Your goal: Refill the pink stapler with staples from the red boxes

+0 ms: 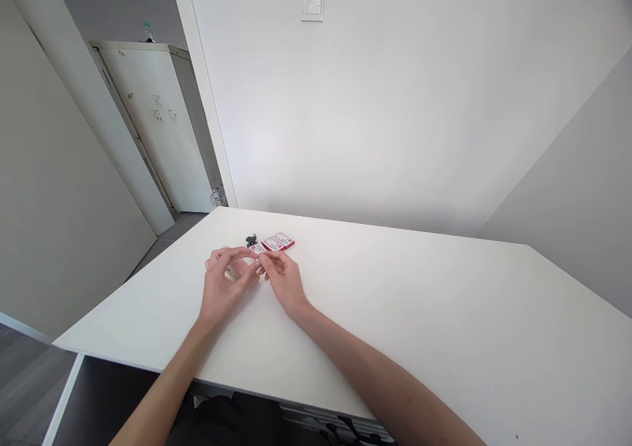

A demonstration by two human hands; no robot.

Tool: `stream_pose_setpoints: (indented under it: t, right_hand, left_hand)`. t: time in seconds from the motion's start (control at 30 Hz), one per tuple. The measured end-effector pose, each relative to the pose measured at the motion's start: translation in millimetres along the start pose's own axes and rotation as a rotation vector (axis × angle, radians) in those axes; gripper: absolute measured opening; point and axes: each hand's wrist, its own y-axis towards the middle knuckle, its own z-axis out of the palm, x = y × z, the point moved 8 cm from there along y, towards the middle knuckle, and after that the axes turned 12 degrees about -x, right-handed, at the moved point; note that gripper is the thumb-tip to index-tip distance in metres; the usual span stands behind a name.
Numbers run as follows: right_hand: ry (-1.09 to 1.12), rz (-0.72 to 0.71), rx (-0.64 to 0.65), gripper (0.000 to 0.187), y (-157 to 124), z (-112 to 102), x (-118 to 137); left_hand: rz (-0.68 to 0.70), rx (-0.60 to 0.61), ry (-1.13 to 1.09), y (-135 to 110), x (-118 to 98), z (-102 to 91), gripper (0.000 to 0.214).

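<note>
My left hand (223, 282) and my right hand (284, 280) meet above the white desk, fingertips close together. Both are closed in a pinch at the same spot. Whatever sits between the fingertips is too small and too covered to name. A beige object (231, 273) shows in part through the gap between my left thumb and fingers; I cannot tell whether the hand touches it. Just beyond the fingers lie small flat red and white boxes (279, 240), and another red and white piece (256, 249) is partly hidden. A small black item (251, 240) lies beside them.
The white desk (395, 301) stretches far to the right, its back edge near a pale wall (375, 103) with a light switch (313, 4). Through a doorway at the left stands a white fridge (148, 123) with a bottle (149, 32) on top. Black drawer handles (353, 429) show below the front edge.
</note>
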Motion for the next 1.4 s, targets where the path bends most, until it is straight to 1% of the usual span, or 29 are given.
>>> stream_pose_setpoints:
  t: [0.13, 0.23, 0.3, 0.43, 0.5, 0.57, 0.63, 0.73, 0.83, 0.9, 0.97, 1.1, 1.17, 1.27, 1.33, 1.4]
  right_hand:
    - [0.015, 0.016, -0.055, 0.039, 5, -15, 0]
    - [-0.039, 0.02, -0.037, 0.039, 6, -40, 6]
    - [-0.113, 0.02, -0.019, 0.038, 4, -66, 14]
    - [-0.226, 0.067, 0.005, 0.037, -6, -129, 32]
    - [-0.241, 0.09, 0.027, 0.037, -13, -152, 41]
    - [-0.255, 0.102, 0.024, 0.036, -18, -167, 48]
    - [-0.263, 0.115, 0.025, 0.036, -21, -171, 52]
    - [-0.271, 0.133, 0.059, 0.033, -23, -166, 54]
    - [-0.266, 0.134, 0.095, 0.031, -22, -161, 53]
    - [-0.263, 0.135, 0.099, 0.03, -22, -161, 53]
    - [-0.264, 0.138, 0.098, 0.029, -22, -162, 53]
    - [-0.259, 0.141, 0.104, 0.029, -22, -164, 55]
    - [-0.259, 0.141, 0.103, 0.029, -22, -164, 56]
    - [-0.268, 0.142, 0.105, 0.031, -23, -164, 57]
    - [-0.275, 0.141, 0.108, 0.032, -23, -164, 57]
    - [-0.282, 0.137, 0.107, 0.032, -24, -164, 57]
  left_hand:
    - [0.044, 0.098, 0.086, -4, 5, 10.5, 0.044]
    - [0.072, 0.139, 0.163, -6, 14, 17.6, 0.051]
    - [0.082, 0.143, 0.203, -5, 21, 20.5, 0.047]
    - [0.13, 0.156, 0.239, -3, 27, 25.7, 0.037]
    - [0.163, 0.146, 0.258, -3, 25, 26.8, 0.034]
    - [0.205, 0.126, 0.285, -3, 20, 27.3, 0.033]
    - [0.253, 0.122, 0.325, -4, 13, 30.0, 0.034]
    - [0.332, 0.138, 0.397, -7, 1, 38.0, 0.037]
    - [0.394, 0.19, 0.446, -10, -8, 48.3, 0.039]
    - [0.409, 0.222, 0.468, -12, -11, 52.4, 0.038]
    - [0.424, 0.226, 0.465, -13, -16, 52.5, 0.034]
    - [0.489, 0.223, 0.365, -19, -31, 52.0, 0.024]
    - [0.481, 0.239, 0.337, -21, -33, 54.5, 0.028]
    - [0.433, 0.301, 0.333, -23, -29, 60.8, 0.042]
    - [0.429, 0.347, 0.319, -25, -29, 63.8, 0.039]
    - [0.451, 0.404, 0.272, -29, -34, 66.4, 0.033]
